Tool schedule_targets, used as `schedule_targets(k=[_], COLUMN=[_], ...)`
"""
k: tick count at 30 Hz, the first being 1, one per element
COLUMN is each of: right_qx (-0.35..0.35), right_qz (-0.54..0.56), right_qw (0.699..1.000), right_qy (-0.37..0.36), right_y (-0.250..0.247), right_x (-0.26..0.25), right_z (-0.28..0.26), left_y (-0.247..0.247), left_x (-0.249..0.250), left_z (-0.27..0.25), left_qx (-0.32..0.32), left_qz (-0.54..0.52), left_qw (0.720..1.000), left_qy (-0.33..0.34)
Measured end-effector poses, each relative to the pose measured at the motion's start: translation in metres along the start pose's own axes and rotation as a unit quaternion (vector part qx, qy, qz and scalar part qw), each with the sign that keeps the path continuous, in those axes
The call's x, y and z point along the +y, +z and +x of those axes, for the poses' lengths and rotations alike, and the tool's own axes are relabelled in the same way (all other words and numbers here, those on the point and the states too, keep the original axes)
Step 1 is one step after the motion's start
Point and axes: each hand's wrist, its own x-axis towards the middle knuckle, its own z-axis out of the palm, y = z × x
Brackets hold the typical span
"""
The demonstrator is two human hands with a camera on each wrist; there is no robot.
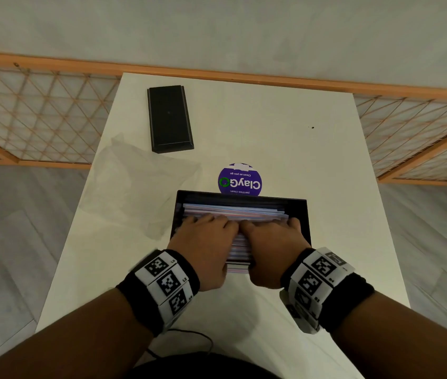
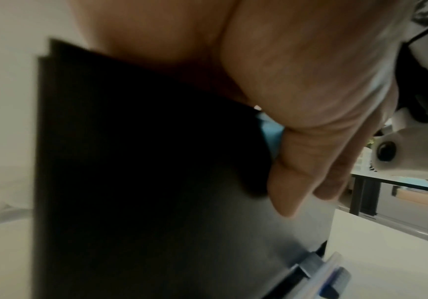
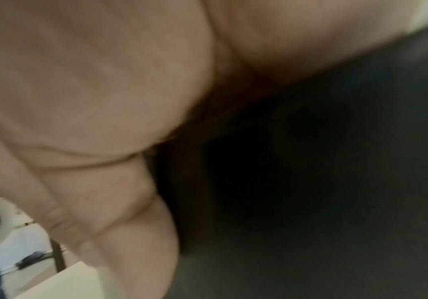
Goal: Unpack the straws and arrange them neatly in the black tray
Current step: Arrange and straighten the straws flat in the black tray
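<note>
A black tray (image 1: 244, 195) sits in the middle of the white table, filled with pink, blue and white striped straws (image 1: 233, 210) lying crosswise. My left hand (image 1: 206, 231) and right hand (image 1: 269, 233) rest side by side on the straws, fingers stretched over them. Both thumbs hang down by the tray's near wall. A few straws (image 1: 238, 266) show between my hands at the near edge. In the left wrist view my thumb (image 2: 297, 172) lies against the dark tray wall (image 2: 143, 172), with straw ends (image 2: 333, 277) poking out below. The right wrist view shows only my palm (image 3: 92, 91) against the tray (image 3: 310, 182).
A long black lid or second tray (image 1: 170, 119) lies at the back left. A crumpled clear plastic wrapper (image 1: 135, 181) lies left of the tray. A round purple sticker (image 1: 240, 180) lies just behind the tray. A wooden lattice rail (image 1: 39, 113) runs behind the table.
</note>
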Motion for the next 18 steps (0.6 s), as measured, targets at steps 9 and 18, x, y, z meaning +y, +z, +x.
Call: schedule_targets(k=[9,18], right_qx=[-0.017,-0.011], right_qz=[-0.014,0.028], right_qw=[1.000,0.998], right_qy=[-0.003,0.054], right_y=[-0.010,0.004], right_x=[-0.005,0.002], right_z=[0.002,0.005], left_y=[0.001,0.001], left_x=[0.004,-0.006], left_z=[0.002,-0.003], left_qx=[-0.024,-0.006], left_qz=[-0.013,-0.008], left_qw=[0.999,0.998], left_qy=[-0.032,-0.067])
